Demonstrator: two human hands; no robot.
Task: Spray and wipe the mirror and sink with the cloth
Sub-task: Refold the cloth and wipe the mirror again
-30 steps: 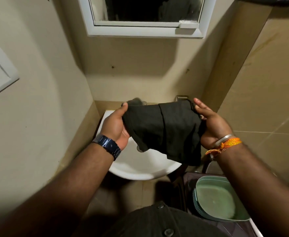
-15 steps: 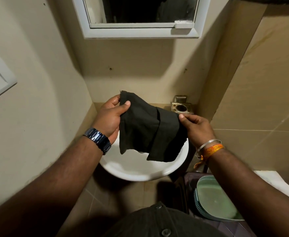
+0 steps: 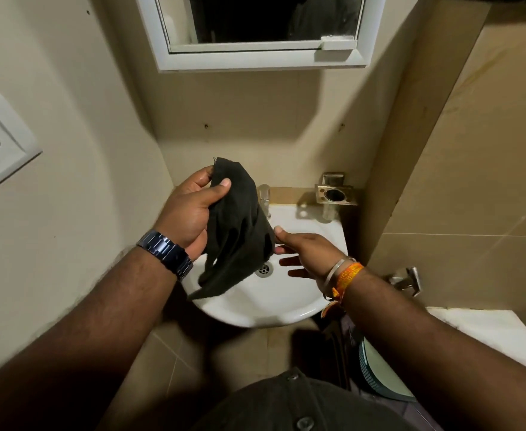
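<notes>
So left hand (image 3: 190,213) pinches the limp black cloth (image 3: 237,231) at frame centre over the white round ceramic sink (image 3: 274,306), right hand (image 3: 305,251) w/ fingers spread just touching its edge; thumb-only grip, so cloth prob. slips into basin.

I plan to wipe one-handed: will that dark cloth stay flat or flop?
Probably flop: the cloth hangs in loose folds from the left hand over the sink. It seems light, since a thumb pinch carries it. The right hand likely helps spread it.
</notes>
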